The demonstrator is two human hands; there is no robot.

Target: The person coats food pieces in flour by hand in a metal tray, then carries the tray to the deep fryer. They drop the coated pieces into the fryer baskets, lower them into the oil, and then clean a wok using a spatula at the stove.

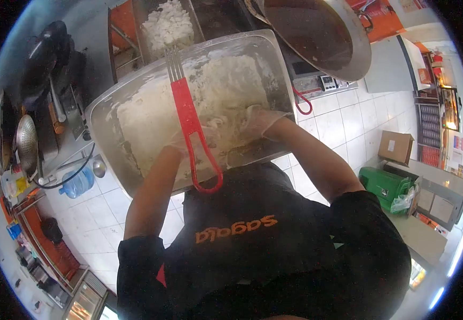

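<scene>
Rice (210, 101) in metal tray (109, 114); left hand (186, 141) grip pinching red fork (188, 120); right hand (258, 120) spread on rice.

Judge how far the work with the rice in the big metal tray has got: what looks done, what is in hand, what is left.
Done: the metal tray already holds a wide spread of white rice. In hand: the gloved left hand and right hand press into the rice, a red fork lying over the left. Left: the rice looks clumpy and uneven; a second container behind also holds rice.
</scene>
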